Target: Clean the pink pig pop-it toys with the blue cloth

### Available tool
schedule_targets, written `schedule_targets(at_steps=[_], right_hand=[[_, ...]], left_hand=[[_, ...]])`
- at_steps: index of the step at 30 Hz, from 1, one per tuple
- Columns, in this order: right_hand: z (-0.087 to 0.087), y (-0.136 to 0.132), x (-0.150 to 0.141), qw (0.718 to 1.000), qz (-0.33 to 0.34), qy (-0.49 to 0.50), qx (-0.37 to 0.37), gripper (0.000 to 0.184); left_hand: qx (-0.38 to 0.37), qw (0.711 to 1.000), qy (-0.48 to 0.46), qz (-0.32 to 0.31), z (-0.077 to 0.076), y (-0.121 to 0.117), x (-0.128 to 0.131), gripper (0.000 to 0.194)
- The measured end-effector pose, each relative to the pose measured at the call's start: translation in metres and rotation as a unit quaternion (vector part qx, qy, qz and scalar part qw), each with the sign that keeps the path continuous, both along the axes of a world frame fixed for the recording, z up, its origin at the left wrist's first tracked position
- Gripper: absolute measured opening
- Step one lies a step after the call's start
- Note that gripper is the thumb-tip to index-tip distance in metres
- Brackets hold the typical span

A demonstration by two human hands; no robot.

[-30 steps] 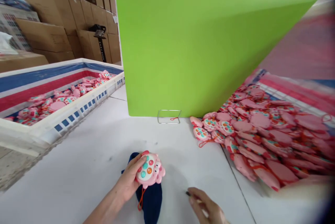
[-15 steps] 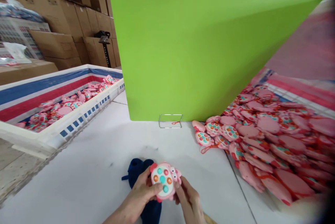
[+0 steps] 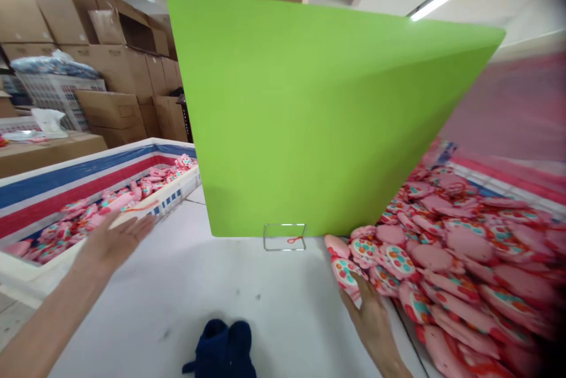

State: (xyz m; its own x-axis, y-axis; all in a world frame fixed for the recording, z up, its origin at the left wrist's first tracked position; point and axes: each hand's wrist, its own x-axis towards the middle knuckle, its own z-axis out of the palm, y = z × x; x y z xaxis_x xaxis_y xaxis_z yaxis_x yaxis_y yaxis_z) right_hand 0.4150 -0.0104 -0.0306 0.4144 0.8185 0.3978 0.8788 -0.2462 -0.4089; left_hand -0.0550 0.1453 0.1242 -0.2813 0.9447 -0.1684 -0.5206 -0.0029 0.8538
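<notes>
My left hand [image 3: 112,245] is stretched out flat with nothing in it, at the near rim of the left bin [image 3: 33,275]. Just beyond its fingers is a blurred pink animal-shaped toy [image 3: 120,201] with an orange-red cord, apparently in the air above the bin. On the right, my right hand [image 3: 371,313] has thumb and fingers apart at the edge of a pink toy [image 3: 345,272] with coloured buttons on a white face. Whether the fingertips touch it I cannot tell. This toy lies at the near left edge of a large pile of toys [image 3: 460,260].
A green board [image 3: 300,124] stands upright across the white table [image 3: 177,301]. At its foot is a wire frame [image 3: 285,249] with a small red loop. Dark blue cloth [image 3: 223,348] lies at the front. Cardboard boxes [image 3: 126,74] are stacked at the back left.
Both hands held one toy at the front middle. My left hand has moved left to the bin and opened; my right hand has gone right to the pile. The view has tipped upward.
</notes>
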Motion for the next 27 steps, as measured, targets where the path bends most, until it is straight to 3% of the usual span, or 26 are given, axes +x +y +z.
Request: schedule_targets(at_steps=[2, 6, 8, 10, 14, 17, 20, 23, 27], right_hand=[[0.003, 0.039, 0.004, 1.0, -0.002, -0.023, -0.002, 0.049], [0.011, 0.099, 0.01, 0.999, -0.002, -0.033, -0.014, 0.046], [0.016, 0.111, 0.017, 1.0, 0.006, -0.022, -0.019, 0.037], [0.021, 0.109, 0.024, 0.999, 0.029, -0.003, -0.015, 0.033], [0.031, 0.07, 0.018, 0.993, 0.1, 0.066, 0.004, 0.036], [0.039, 0.029, -0.01, 0.972, 0.149, 0.179, 0.007, 0.038], [0.048, -0.004, -0.046, 0.915, 0.161, 0.37, 0.014, 0.035], [0.051, -0.028, -0.071, 0.867, 0.15, 0.475, 0.007, 0.036], [0.043, -0.058, -0.092, 0.81, 0.108, 0.575, 0.047, 0.046]], left_hand=[[-0.059, 0.996, 0.017, -0.068, -0.015, -0.012, 0.025, 0.023], [-0.137, 0.962, 0.094, -0.216, -0.075, -0.062, 0.095, 0.04], [-0.124, 0.952, 0.104, -0.26, -0.101, -0.083, 0.121, 0.044], [-0.102, 0.938, 0.128, -0.304, -0.115, -0.098, 0.138, 0.046], [-0.064, 0.9, 0.203, -0.381, -0.115, -0.112, 0.163, 0.045], [-0.053, 0.901, 0.208, -0.377, -0.102, -0.116, 0.186, 0.045], [-0.044, 0.892, 0.176, -0.415, -0.094, -0.121, 0.207, 0.059], [-0.035, 0.859, 0.117, -0.497, -0.093, -0.132, 0.217, 0.054], [-0.09, 0.884, -0.016, -0.458, -0.101, -0.152, 0.219, 0.05]])
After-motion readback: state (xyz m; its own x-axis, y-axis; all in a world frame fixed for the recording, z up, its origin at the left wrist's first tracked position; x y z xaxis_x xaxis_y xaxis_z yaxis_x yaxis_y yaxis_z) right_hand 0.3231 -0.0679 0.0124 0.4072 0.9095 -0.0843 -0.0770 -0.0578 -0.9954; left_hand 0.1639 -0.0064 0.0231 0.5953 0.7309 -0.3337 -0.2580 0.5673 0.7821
